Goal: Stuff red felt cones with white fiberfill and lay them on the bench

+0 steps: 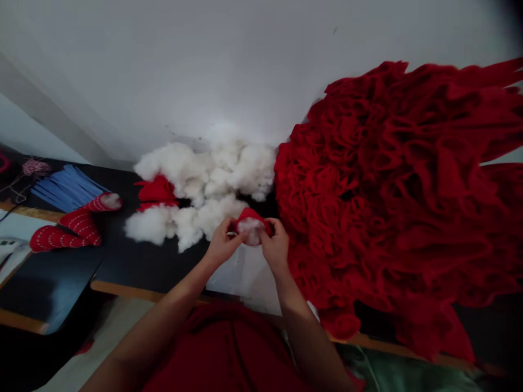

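Note:
Between my two hands is a small red fabric pouch, its mouth facing me and white stuffing showing inside. My left hand grips its left rim, the thumb at the opening. On the opposite rim my right hand is closed, its thumb also by the stuffing. Loose white fibre stuffing is heaped just behind and left of the pouch. A piece of red fabric lies among the fluff.
A tall pile of red fabric pieces fills the right side. Stuffed red pieces with white dashed lines lie at left, beside blue strips and a ball of yarn. A wall stands behind the black table.

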The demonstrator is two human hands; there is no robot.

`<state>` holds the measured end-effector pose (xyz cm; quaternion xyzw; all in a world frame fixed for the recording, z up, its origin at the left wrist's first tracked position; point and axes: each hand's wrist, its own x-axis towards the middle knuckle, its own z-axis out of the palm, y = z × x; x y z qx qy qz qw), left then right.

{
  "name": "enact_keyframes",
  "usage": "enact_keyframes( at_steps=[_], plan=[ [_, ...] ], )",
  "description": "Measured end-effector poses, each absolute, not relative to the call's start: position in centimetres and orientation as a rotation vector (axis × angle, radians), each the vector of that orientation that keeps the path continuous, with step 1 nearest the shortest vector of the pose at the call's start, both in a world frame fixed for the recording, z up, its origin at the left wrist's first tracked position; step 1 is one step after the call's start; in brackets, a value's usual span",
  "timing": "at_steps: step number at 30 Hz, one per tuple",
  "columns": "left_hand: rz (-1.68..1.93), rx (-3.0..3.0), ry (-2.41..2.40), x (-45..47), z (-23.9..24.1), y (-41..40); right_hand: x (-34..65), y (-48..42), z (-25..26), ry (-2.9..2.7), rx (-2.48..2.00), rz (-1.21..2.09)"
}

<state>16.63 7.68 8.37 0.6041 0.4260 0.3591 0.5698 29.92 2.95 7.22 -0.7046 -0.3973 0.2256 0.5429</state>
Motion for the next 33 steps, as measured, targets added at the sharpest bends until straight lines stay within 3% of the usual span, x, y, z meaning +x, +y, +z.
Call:
enact_keyframes(
  at_steps=[8, 12, 19, 24, 33],
  plan=[
    [0.930, 1.940, 1.153, 16.1, 10.3, 8.2, 29.5, 2.7, 9.3, -1.454, -1.486, 0.349],
    [1.027, 1.877, 1.321, 16.1, 9.7, 7.7, 28.8, 2.6, 9.3, -1.265, -1.570, 0.312],
    [1.019, 1.786, 1.272, 15.6, 9.1, 7.3, 28.8, 2.1, 7.4, -0.904, -1.438, 0.816],
    [0.687, 1.830, 1.069, 14.8, 10.1, 7.6, 29.8, 2.4, 7.4, -0.921, -1.510, 0.734],
    [0.819, 2.045, 1.324, 15.2, 9.5, 8.4, 28.7, 2.5, 8.9, -1.129, -1.508, 0.621]
  ],
)
